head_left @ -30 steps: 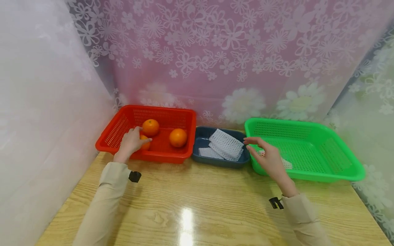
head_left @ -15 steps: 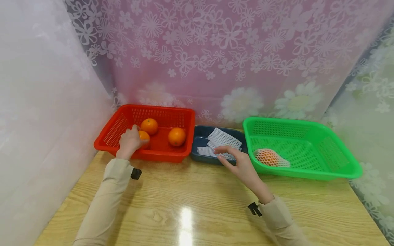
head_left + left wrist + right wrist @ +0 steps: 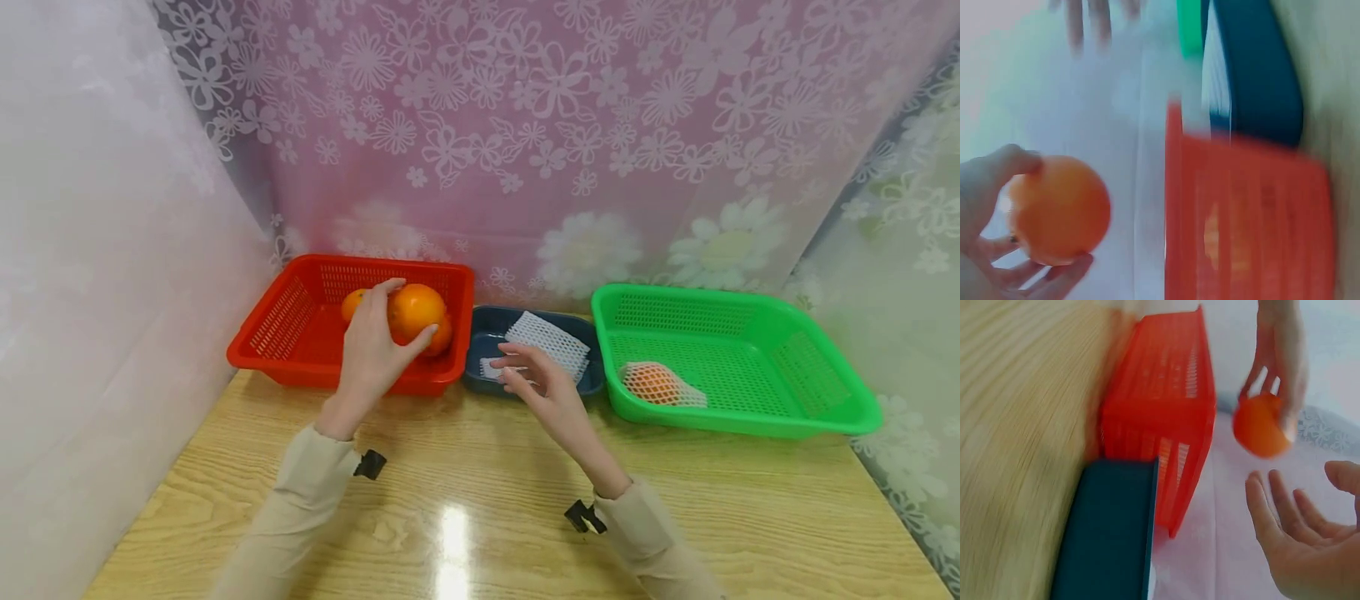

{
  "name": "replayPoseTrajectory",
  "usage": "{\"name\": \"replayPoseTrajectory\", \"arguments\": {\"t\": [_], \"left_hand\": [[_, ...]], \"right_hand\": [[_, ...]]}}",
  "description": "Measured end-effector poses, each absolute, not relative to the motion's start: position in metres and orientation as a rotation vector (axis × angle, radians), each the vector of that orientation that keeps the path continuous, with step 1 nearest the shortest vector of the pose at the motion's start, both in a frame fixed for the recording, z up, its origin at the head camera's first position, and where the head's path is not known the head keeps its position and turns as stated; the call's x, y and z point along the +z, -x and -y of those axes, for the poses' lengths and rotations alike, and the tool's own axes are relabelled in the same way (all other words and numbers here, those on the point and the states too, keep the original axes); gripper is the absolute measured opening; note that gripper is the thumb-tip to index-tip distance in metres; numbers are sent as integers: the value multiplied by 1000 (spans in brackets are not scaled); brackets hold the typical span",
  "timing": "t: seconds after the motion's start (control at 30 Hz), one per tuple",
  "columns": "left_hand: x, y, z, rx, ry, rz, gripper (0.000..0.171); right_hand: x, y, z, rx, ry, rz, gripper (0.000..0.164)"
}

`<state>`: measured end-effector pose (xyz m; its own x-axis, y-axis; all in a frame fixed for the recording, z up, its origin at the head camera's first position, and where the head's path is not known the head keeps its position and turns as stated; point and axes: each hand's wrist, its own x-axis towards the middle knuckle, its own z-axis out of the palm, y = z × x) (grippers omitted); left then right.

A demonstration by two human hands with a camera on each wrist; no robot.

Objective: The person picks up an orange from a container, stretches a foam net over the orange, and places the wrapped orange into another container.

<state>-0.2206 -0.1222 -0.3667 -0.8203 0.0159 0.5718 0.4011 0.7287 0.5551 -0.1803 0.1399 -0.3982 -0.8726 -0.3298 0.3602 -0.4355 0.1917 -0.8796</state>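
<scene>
Orange [image 3: 417, 307] in the left hand [image 3: 369, 352], gripped between thumb and curved fingers, bare of any net and up above the rim of the red basket [image 3: 300, 333]. Below that hand, inside the basket, a second orange [image 3: 352, 305] behind the knuckles and a third orange [image 3: 442, 342] just beyond the thumb, both partly hidden.

Right hand [image 3: 555, 393] holding nothing, thumb and fingers wide apart and lightly bent, hanging above the dark blue tray [image 3: 486, 329] and clear of it in the right wrist view. White net sleeves [image 3: 551, 335] beneath and beyond its fingertips, overlapping, so hard to count. Off to the right of that hand, a netted orange [image 3: 651, 383] lying in the near left corner of the green basket [image 3: 810, 423].

Judging by this, still early in the work: one fruit apparently finished, sleeved and set down. For the held one, only the picking-up done; sleeving and setting down probably both left. After that, two more bare ones to handle.
</scene>
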Motion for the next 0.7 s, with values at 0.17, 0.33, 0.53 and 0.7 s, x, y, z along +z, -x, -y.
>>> {"name": "replayPoseTrajectory", "arguments": {"t": [0.17,0.33,0.53,0.7], "left_hand": [[-371,201,80,-996,485,2240,78],[-382,191,48,-962,594,2128,76],[-392,183,24,-924,705,2064,68],[-397,181,20,-995,794,2011,66]], "right_hand": [[-398,181,-132,2156,-687,2326,46],[-397,176,-128,2378,-513,2259,58],[-392,174,-131,2516,-337,2087,60],[-390,175,-142,2466,-248,2092,59]]}}
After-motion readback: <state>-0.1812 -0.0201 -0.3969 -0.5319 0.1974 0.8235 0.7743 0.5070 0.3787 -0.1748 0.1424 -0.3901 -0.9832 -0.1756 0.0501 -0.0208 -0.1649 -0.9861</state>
